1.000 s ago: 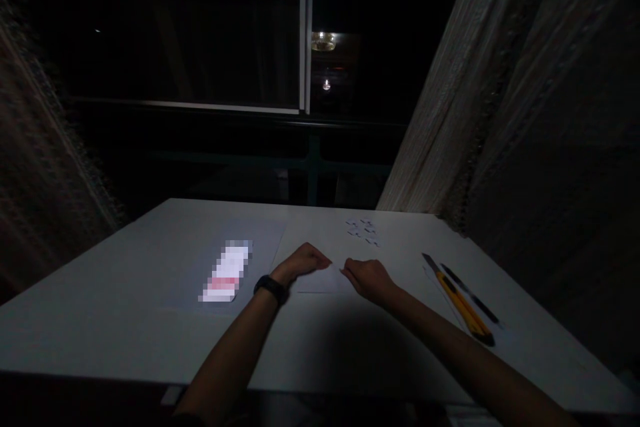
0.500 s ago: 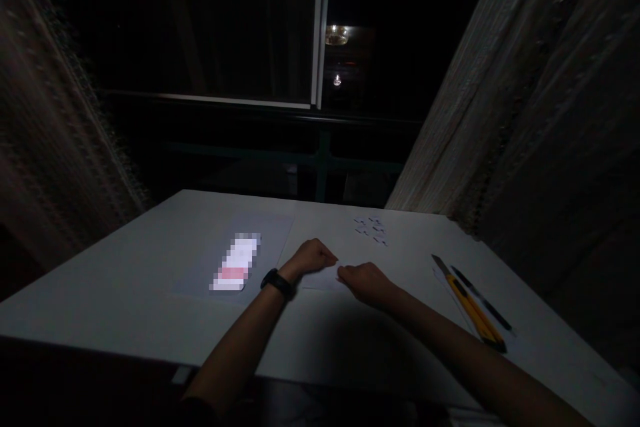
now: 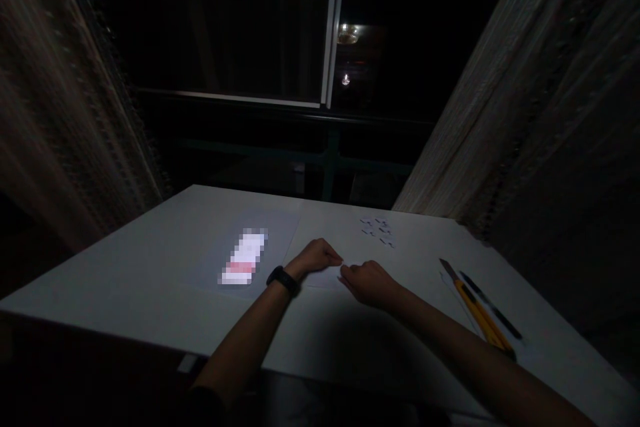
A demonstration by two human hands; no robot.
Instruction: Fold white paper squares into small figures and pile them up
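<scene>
Fingertips of the left hand [image 3: 316,259] and right hand [image 3: 367,280] close narrowly on a small white paper [image 3: 327,276] flat on the white table [image 3: 150,260], apparently half-worked, while tiny pieces [image 3: 379,230] lie finished-looking farther off and the yellow cutter [image 3: 477,312] rests at the right

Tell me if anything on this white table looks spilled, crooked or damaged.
Nothing looks spilled or broken. The yellow utility knife beside the black pen seems to lie with its blade out. Small white paper scraps lie scattered at the far side of the white table. The very dim light hides finer detail.
</scene>
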